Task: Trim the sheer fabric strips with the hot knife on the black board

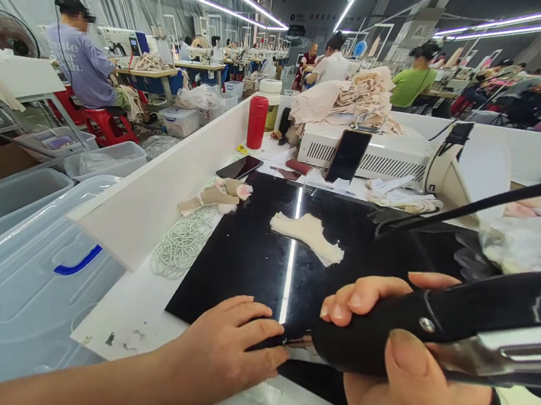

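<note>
My right hand (415, 388) is closed round a thick black handheld tool (372, 339) with a rounded end, a screw in its side and a slotted metal lever; the tool's far end runs out of view at the right. My left hand (232, 343) lies palm down at the front edge of a glossy black board (231, 270), just left of the tool's rounded end. Its fingers curl around a thin dark piece, partly hidden, whose kind I cannot make out. Beyond both hands, cream fabric pieces (309, 234) lie stacked on the board.
Left of the board are looped pale cord (182, 244) and beige scraps (211, 195). Two phones (349, 156), a red bottle (256, 122) and a fabric pile (348, 100) stand behind. A black cable (490, 198) crosses at right. Lidded plastic bins (39, 292) flank the table; co-workers sit beyond.
</note>
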Tool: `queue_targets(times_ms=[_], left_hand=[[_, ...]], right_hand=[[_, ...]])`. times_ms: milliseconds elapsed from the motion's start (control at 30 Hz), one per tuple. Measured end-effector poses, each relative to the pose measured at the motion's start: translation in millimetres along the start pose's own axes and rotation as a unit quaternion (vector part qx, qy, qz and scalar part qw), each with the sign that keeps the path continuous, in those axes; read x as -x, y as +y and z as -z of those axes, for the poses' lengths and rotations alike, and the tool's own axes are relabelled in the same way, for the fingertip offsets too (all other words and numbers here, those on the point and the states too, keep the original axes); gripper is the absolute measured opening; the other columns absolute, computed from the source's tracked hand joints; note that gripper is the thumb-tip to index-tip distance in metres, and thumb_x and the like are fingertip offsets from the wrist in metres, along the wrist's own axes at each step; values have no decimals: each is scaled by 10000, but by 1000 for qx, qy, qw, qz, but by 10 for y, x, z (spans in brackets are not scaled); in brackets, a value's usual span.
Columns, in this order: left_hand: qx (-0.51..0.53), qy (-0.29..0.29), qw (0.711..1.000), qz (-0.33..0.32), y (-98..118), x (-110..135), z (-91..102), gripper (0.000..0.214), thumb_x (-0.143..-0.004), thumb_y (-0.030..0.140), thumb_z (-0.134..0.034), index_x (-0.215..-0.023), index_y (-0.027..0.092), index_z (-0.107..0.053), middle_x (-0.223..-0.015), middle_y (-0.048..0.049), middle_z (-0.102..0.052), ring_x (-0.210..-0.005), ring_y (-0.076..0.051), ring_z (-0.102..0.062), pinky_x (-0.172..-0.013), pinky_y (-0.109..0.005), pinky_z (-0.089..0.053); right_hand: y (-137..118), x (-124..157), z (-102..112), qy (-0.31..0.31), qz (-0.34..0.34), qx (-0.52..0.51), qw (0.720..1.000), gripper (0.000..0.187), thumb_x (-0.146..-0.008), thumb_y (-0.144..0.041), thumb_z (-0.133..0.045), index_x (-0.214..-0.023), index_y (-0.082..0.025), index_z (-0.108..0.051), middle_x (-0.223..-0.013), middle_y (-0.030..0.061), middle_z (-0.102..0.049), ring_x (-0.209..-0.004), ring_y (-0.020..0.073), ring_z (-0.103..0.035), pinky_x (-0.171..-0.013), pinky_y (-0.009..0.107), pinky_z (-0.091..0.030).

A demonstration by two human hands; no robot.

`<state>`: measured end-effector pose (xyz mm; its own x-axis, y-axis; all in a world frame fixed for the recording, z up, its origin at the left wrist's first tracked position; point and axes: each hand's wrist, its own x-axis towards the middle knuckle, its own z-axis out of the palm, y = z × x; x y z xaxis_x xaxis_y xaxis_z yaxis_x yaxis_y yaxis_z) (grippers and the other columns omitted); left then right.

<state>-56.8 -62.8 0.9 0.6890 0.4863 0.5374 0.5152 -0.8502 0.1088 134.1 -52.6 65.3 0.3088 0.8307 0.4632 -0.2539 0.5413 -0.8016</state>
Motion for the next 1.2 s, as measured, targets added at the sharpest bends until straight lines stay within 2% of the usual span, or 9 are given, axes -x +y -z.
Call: queue_targets(times_ms=[133,333,533,733,900,1000,1100,1200], left_hand=[[8,4,1000,-1,-9,-10,7,154,-1090,273,-613,-1163,219,-738,-1186,-20,-783,-1113,-220,-724,-1026,-402,-610],[75,12,997,16,-88,-34,19,200,-1128,251,-534,-1127,158,-711,-1125,-39,-794,-1107,-168,-731,-1095,-330,-570],[76,6,997,21,-119,-70,12,188,-1121,242,-543,-1136,152,-707,-1124,-54,-795,-1118,-169,-726,-1078,-332,-578],[60,-8,998,14,-110,-68,-3,181,-1093,258,-599,-1193,170,-722,-1129,-52,-777,-1101,-177,-716,-1033,-336,-594],[55,-48,997,0,-158,-56,12,141,-1057,238,-648,-1145,191,-748,-1188,-72,-759,-1129,-198,-702,-1027,-356,-599],[82,-53,995,-14,-246,-154,20,158,-1077,228,-614,-1141,176,-749,-1199,-79,-759,-1121,-193,-710,-1060,-356,-581],[125,-75,988,-43,-362,-357,-3,184,-1099,201,-571,-1188,148,-723,-1199,-71,-769,-1153,-190,-712,-1100,-341,-552],[180,-119,974,-74,-468,-577,-58,231,-1037,198,-693,-1263,148,-682,-1275,-64,-766,-1236,-211,-694,-1156,-350,-519]], right_hand=[[-29,-12,-35,16,-7,1,1000,372,-876,-387,-872,-1107,-275,-602,-760,-48,-666,-593,173,-619,-589,335,-605],[-28,-14,-47,50,-4,-7,999,441,-783,-409,-919,-1090,-280,-629,-716,-49,-668,-542,190,-597,-505,344,-581],[-8,16,-18,32,-18,3,999,441,-804,-444,-920,-1089,-283,-625,-721,-45,-667,-546,192,-609,-518,362,-600],[-8,33,-27,17,-10,8,1000,385,-853,-400,-880,-1099,-277,-611,-739,-35,-675,-562,197,-626,-536,369,-596],[-150,-57,11,54,-27,20,998,491,-717,-415,-964,-1059,-292,-633,-713,-50,-669,-562,198,-605,-558,369,-594],[-226,-129,94,100,-29,39,994,499,-689,-416,-961,-1064,-307,-649,-752,-46,-665,-627,208,-607,-615,377,-612],[-240,-189,173,127,-28,63,989,438,-716,-371,-909,-1074,-311,-663,-795,-38,-663,-676,215,-631,-631,379,-625],[-210,-229,199,139,-2,73,988,372,-721,-299,-871,-1035,-288,-671,-757,-37,-667,-609,201,-624,-562,363,-612]])
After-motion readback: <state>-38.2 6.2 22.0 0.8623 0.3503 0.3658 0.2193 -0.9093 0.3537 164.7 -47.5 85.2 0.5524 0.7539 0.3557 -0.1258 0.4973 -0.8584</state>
